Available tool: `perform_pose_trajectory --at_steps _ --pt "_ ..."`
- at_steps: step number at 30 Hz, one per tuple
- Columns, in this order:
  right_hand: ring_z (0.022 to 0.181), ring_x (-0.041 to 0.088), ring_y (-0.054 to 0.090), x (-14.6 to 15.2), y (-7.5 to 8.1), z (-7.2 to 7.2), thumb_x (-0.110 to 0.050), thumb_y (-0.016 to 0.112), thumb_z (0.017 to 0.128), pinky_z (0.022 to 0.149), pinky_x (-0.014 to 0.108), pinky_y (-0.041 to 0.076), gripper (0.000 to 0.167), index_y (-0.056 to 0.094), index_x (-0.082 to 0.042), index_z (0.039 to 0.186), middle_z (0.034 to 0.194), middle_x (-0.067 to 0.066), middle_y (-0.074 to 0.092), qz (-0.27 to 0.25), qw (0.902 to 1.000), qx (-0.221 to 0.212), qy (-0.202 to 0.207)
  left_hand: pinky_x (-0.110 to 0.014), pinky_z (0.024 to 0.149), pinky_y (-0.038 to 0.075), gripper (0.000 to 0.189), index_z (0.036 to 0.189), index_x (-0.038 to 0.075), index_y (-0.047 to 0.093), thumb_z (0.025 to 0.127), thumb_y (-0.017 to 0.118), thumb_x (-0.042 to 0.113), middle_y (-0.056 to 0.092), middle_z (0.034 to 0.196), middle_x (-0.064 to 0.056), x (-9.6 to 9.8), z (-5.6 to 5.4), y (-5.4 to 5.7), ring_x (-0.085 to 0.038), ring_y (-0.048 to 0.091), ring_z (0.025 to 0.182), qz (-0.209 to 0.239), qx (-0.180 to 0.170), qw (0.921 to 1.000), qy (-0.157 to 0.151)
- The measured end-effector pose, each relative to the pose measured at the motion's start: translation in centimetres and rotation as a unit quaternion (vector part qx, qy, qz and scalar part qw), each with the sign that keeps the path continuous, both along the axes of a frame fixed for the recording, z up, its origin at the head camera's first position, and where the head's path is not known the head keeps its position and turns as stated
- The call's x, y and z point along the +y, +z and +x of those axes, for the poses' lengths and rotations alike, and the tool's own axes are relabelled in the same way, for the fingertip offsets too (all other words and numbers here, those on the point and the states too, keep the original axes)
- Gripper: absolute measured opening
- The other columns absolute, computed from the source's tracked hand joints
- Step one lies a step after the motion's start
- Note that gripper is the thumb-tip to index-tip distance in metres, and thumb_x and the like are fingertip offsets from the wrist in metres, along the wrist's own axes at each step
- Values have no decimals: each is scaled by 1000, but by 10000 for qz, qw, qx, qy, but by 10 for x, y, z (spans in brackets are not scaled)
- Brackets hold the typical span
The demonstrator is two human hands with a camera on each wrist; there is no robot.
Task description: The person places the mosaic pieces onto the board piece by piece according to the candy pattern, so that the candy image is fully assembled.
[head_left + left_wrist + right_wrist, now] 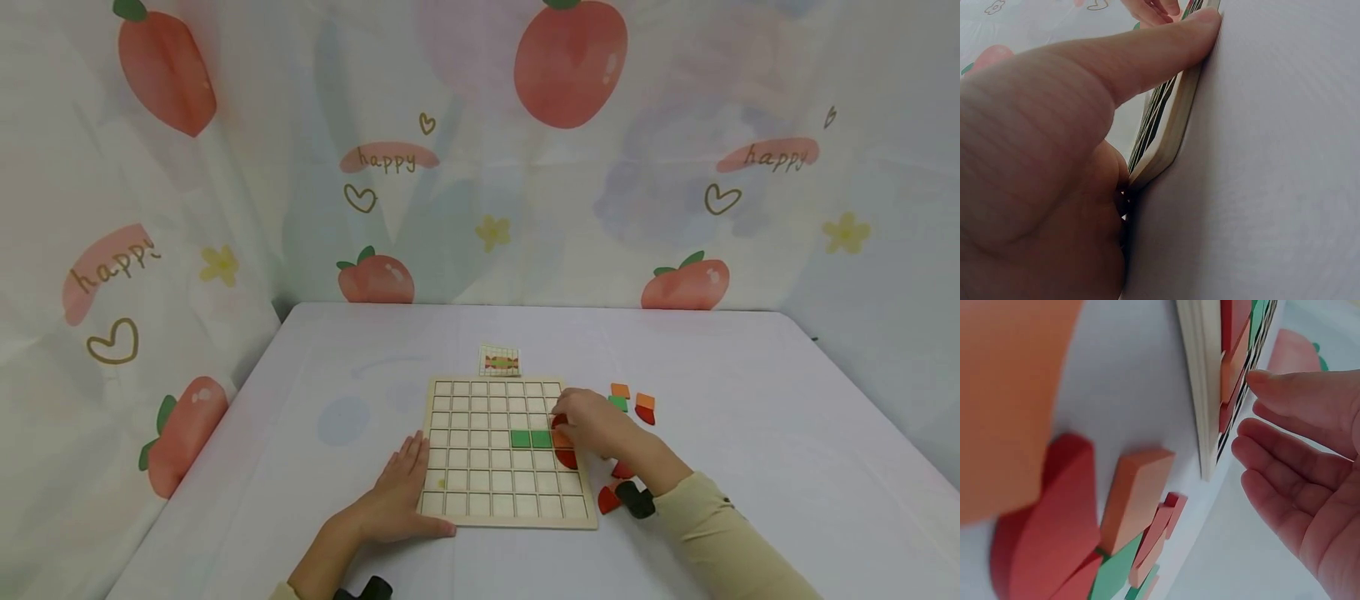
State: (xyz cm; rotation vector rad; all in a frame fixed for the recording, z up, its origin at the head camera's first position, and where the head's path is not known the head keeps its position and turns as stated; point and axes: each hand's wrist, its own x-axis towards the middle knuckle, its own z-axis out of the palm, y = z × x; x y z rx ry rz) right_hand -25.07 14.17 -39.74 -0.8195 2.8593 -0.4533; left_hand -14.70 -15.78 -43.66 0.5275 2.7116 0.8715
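At the near edge of the head view, a black device (371,588) sits at the left wrist. The left forearm runs forward and to the right. The left hand (396,496) is released: its fingers extend forward along the left side of the grid board (480,506), and its thumb points right along the near edge. The left wrist view shows the thumb tip against the board's side.

On the right, the forearm, in a pale sleeve (731,533), runs forward and to the left; a second black device (636,500) is at that wrist. Red pieces (608,500) lie near it on the worktop (360,358), right of the board.

The board lies flat in front of the person. The right hand (600,423) reaches over its right edge. In the right wrist view the fingers are slightly bent and spread, grasping nothing visible; thumb contact with a piece cannot be confirmed. Under the fingertips, an orange square (559,439) lies between two red curved pieces (566,458). Two green squares (521,439) continue that row leftward.

Beyond the right hand lie a green piece (617,404) and orange pieces (645,402). A pattern card (500,362) lies just past the board's far edge. A printed cloth (465,225) hangs behind the worktop.
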Motion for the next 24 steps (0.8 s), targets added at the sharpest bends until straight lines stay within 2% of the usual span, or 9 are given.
perform_pose_trajectory --at_steps 9,13,19,24 --pt "94 25 57 19 -2 -6 -6 64 85 81 40 49 20 68 2 102 99 8 61 -266 9994 -20 -235 -49 107 5 120 142 -10 3 70 67 62 -2 150 -24 1 0 1 -33 -4 137 -39 12 10000 -11" --pt "89 24 57 26 0 -7 -6 64 85 77 39 50 21 67 4 103 99 10 61 -340 9990 -67 -280 -49 107 4 121 142 -10 2 70 66 62 -3 150 -23 1 -1 1 -33 -5 137 -15 -10 10000 -5" --pt "86 26 59 38 -2 -13 0 65 82 74 38 50 17 68 7 97 93 12 63 -245 9993 216 -174 -49 107 3 121 142 -10 2 69 67 62 -3 150 -23 1 0 1 -33 -6 137 23 -46 10000 8" --pt "83 25 58 45 -2 -16 -1 67 82 75 39 51 19 67 6 99 93 12 63 -272 9982 -15 -525 -49 107 3 121 142 -10 2 69 67 62 -3 150 -24 1 0 1 -33 -5 137 12 -52 10000 8"
